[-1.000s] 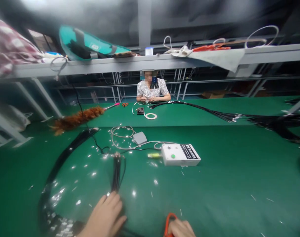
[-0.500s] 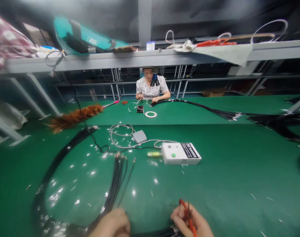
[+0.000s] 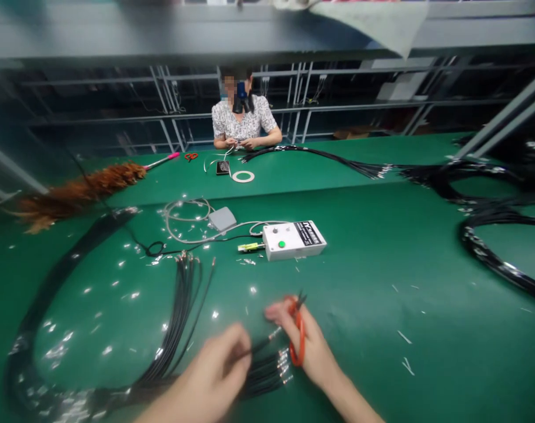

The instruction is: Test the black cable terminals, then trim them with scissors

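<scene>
With thumb and fingers closed, my left hand (image 3: 226,367) pinches one black cable (image 3: 261,345), whose bright tip points to the right. In my right hand (image 3: 309,341) are small scissors (image 3: 298,338) with orange handles, their dark blades pointing up and away. My right thumb and forefinger reach close to the cable's tip; whether they touch it I cannot make out. Just below lies a bundle of black cables (image 3: 265,376) with exposed shiny ends. Another group of cable ends (image 3: 181,305) fans upward on the left, part of a long curved bundle (image 3: 33,311).
Beyond my hands stand a white control box (image 3: 289,245) with a green button and a grey pedal (image 3: 222,218). A brown feather duster (image 3: 82,185) lies far left. Across the bench a person (image 3: 243,120) handles white strips. Coiled cables (image 3: 483,258) lie right; scraps dot the green surface.
The view has tipped down and shifted right. Both hands now appear further up the frame and closer together, with a single cable raised between them. The scissors remain in my right hand.
</scene>
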Motion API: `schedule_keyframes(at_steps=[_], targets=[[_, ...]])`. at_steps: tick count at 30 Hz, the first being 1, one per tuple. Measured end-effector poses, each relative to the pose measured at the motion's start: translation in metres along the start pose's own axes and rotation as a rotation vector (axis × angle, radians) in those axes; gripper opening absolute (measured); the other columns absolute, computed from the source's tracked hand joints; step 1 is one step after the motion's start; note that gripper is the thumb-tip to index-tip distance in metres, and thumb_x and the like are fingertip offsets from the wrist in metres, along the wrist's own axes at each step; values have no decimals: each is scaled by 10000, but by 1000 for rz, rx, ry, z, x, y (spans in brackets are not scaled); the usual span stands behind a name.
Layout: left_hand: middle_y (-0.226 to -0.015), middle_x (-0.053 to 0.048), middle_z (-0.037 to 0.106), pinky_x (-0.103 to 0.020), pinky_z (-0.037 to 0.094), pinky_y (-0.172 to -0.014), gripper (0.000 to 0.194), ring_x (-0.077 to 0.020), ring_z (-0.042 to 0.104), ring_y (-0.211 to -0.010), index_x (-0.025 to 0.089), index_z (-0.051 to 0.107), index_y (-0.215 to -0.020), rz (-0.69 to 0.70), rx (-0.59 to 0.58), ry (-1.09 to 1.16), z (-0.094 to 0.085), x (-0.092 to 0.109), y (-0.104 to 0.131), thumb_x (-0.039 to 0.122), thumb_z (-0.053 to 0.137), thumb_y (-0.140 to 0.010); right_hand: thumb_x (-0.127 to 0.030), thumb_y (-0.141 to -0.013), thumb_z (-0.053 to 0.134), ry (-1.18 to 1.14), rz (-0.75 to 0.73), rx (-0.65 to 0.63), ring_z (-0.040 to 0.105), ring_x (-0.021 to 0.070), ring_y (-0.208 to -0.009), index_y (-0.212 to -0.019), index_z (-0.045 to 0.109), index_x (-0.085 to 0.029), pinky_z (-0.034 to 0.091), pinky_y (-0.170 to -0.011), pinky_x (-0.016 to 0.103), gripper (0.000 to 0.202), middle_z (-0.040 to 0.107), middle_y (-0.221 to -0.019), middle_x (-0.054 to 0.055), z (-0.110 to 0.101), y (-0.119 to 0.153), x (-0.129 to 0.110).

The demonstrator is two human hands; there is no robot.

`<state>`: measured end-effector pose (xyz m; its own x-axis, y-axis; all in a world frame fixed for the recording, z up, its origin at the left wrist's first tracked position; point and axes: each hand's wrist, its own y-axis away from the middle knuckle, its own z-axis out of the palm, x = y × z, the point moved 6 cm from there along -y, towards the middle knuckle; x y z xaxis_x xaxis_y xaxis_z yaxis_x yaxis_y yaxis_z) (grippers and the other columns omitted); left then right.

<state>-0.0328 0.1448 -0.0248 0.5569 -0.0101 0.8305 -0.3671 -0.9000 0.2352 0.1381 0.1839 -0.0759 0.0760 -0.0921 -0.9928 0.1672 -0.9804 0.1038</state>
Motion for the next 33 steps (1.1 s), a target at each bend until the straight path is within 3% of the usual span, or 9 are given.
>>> schedule_keyframes(at_steps=[4, 7, 8, 10, 13, 16, 19, 26, 33], targets=[[-884, -36, 615, -232, 417, -773, 247, -165, 546, -845, 185, 578, -904, 73, -32, 206, 3, 28, -16, 340, 395, -962, -423, -961, 450, 264, -62, -140, 633, 172, -777, -956, 514, -225, 488, -753, 295, 208, 663, -863, 37, 3, 31, 1], [-866, -44, 635, -239, 417, -763, 302, -163, 555, -824, 166, 640, -906, 37, -19, 311, 7, 24, -22, 368, 423, -961, -408, -924, 520, 283, 11, -343, 582, 144, -641, -890, 524, -223, 450, -633, 252, 189, 624, -735, -4, 3, 54, 7], [-813, -36, 624, -236, 416, -721, 296, -154, 546, -768, 160, 648, -889, 8, -12, 341, 9, 20, -23, 372, 451, -950, -410, -908, 550, 246, 60, -352, 576, 141, -644, -860, 530, -219, 444, -630, 245, 198, 614, -727, -9, 1, 57, 7], [-715, -12, 586, -228, 403, -636, 269, -129, 508, -649, 149, 648, -850, -48, 5, 399, 15, 11, -24, 370, 512, -918, -415, -880, 605, 98, 129, -223, 572, 137, -699, -804, 514, -214, 446, -677, 243, 234, 609, -776, -9, -7, 53, 1], [-653, 5, 563, -220, 378, -560, 237, -101, 452, -544, 143, 631, -782, -81, 42, 448, 21, 5, -24, 349, 565, -878, -408, -848, 662, -231, 111, -13, 566, 122, -733, -783, 455, -214, 443, -734, 251, 291, 604, -862, -13, -10, 37, -18], [-647, -4, 584, -219, 380, -557, 225, -102, 463, -546, 143, 629, -740, -67, 83, 423, 21, 6, -23, 326, 579, -863, -357, -815, 711, -485, 88, -33, 545, 106, -682, -770, 443, -210, 420, -690, 244, 309, 581, -799, -29, 6, 23, -32], [-655, -18, 609, -218, 401, -593, 214, -119, 516, -607, 144, 632, -716, -36, 133, 404, 21, 7, -22, 294, 584, -860, -313, -769, 755, -617, 116, -19, 507, 99, -650, -733, 431, -205, 391, -648, 236, 343, 541, -729, -42, 19, 20, -29], [-638, -13, 629, -202, 412, -547, 217, -101, 517, -542, 154, 620, -706, -21, 236, 482, 20, 3, -16, 294, 594, -869, -314, -742, 785, -583, 210, 46, 508, 101, -674, -726, 472, -193, 364, -642, 233, 337, 546, -738, -33, 20, 37, -3], [-713, -22, 669, -195, 449, -618, 183, -125, 603, -661, 160, 661, -744, 154, 275, 306, 15, 15, -13, 215, 569, -893, -317, -732, 791, -699, 210, 28, 510, 97, -643, -737, 471, -194, 359, -606, 227, 344, 578, -731, -27, 23, 30, -18]])
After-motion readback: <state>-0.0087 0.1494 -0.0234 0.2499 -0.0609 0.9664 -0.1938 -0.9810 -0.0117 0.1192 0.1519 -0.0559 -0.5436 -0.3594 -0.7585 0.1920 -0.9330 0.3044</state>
